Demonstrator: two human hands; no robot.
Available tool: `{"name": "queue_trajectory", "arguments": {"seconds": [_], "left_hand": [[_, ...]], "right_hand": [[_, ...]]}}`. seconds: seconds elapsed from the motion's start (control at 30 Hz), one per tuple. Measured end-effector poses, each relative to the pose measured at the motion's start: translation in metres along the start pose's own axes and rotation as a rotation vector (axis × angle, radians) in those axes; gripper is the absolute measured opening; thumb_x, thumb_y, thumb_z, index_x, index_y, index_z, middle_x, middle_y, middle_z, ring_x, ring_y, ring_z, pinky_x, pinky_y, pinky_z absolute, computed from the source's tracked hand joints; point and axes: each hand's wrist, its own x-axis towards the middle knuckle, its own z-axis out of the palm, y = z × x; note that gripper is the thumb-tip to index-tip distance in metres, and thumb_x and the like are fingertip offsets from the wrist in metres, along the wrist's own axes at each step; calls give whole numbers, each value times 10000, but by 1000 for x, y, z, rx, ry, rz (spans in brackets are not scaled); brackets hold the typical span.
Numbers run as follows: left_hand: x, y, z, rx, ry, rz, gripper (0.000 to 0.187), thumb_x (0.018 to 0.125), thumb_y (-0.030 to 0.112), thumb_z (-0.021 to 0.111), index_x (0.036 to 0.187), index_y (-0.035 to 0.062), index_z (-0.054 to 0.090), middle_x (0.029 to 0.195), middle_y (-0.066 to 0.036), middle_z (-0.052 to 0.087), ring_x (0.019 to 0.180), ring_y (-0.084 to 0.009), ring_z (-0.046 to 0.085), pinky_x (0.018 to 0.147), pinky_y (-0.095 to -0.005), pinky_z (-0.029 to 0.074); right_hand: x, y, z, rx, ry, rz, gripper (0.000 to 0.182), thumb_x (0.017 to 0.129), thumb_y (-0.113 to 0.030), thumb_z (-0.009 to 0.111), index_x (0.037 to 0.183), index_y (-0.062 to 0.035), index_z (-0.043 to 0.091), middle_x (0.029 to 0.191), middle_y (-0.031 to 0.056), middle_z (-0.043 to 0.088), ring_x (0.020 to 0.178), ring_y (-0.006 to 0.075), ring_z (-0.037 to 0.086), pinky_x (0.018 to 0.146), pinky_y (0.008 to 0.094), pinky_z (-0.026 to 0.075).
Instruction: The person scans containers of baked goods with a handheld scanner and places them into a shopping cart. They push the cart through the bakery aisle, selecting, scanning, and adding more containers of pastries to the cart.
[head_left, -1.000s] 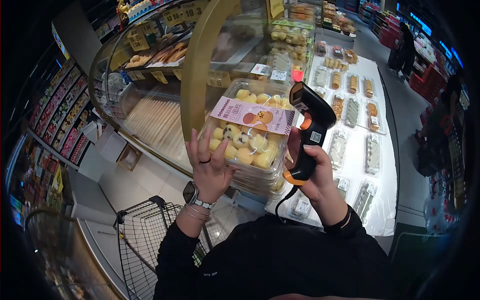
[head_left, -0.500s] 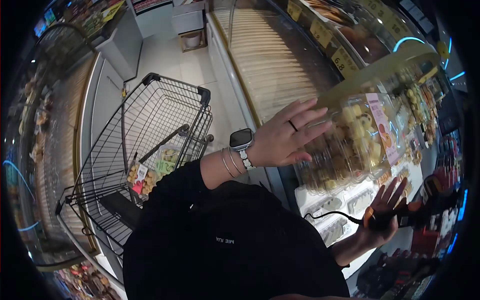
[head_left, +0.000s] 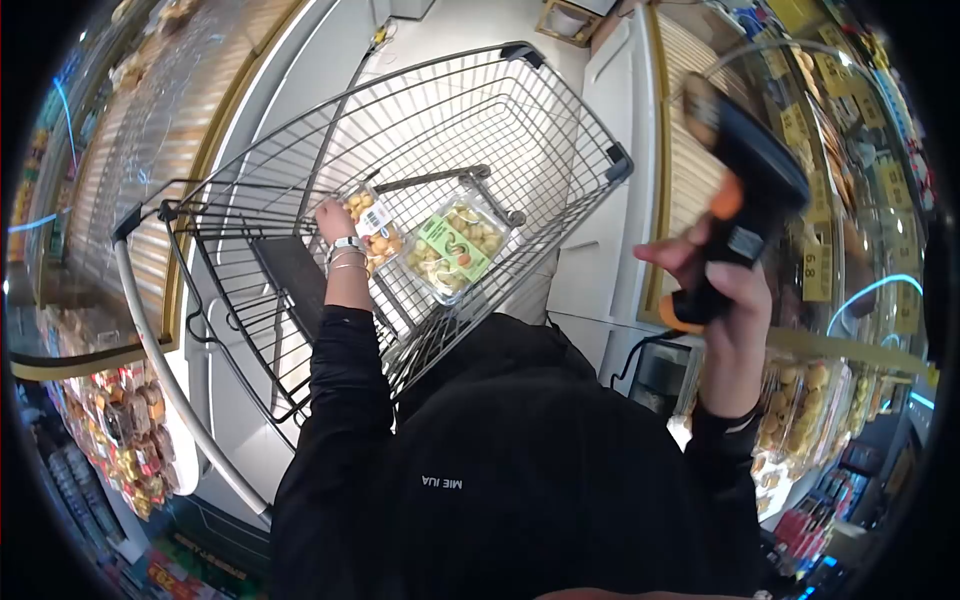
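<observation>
A wire shopping cart (head_left: pixel 480 65) holds two clear packages of round light-brown food. My left hand (head_left: pixel 334 222), with a watch and bangles at the wrist, reaches into the cart, its curled fingers at the left edge of the smaller package (head_left: pixel 373 222), which has a white label; the fingertips are partly hidden. Beside it lies the larger package (head_left: pixel 458 245) with a green label, apart from my hand. My right hand (head_left: pixel 725 275) is wrapped round the handle of a black and orange handheld scanner (head_left: pixel 750 150), raised at the right of the cart. The scanner is slightly blurred.
Glass-fronted food cases stand on both sides, the right one (head_left: pixel 815 200) with yellow price tags. Clear tubs of food (head_left: pixel 800 400) sit at the lower right. A black cable runs below the scanner. A wooden-framed box (head_left: pixel 568 22) is on the floor ahead.
The view has turned toward the cart. My left hand has moved from the stacked tubs at the right to the smaller package. My right hand has closed round the scanner and raised it.
</observation>
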Motion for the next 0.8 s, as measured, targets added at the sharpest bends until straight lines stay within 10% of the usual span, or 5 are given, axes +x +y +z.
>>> {"name": "queue_trajectory", "arguments": {"seconds": [0.17, 0.3, 0.6, 0.8], "left_hand": [[-29, -74, -45, 488, -10, -182, 411, 827, 295, 437, 1056, -34, 527, 1016, -258, 574, 976, -376, 548, 845, -417, 413], [-56, -109, -64, 631, -101, -147, 440, 815, 305, 493, 1117, -15, 517, 1043, -282, 547, 984, -384, 531, 852, -434, 413], [-14, -167, -90, 612, -143, -108, 535, 809, 267, 531, 1203, -73, 408, 1135, -291, 483, 1067, -404, 461, 911, -415, 383], [1, -196, -54, 733, -76, -111, 642, 750, 286, 585, 1213, -98, 361, 1080, -295, 512, 1025, -399, 505, 870, -402, 407]], "right_hand": [[140, 38, 63, -604, -392, 542, 300, 654, -142, 605, 893, 27, 537, 690, 107, 598, 670, 204, 636, 624, 320, 520], [244, 126, 128, -1685, -907, 285, 228, 658, -157, 575, 849, -33, 573, 630, 40, 593, 491, 153, 591, 460, 265, 486], [336, 464, 116, -879, -836, 563, 448, 597, -250, 688, 940, 9, 563, 849, 160, 570, 788, 277, 564, 705, 355, 443], [307, 540, 97, -628, -666, 780, 393, 563, -196, 687, 872, 26, 590, 1009, 209, 509, 781, 249, 564, 684, 325, 445]]}}
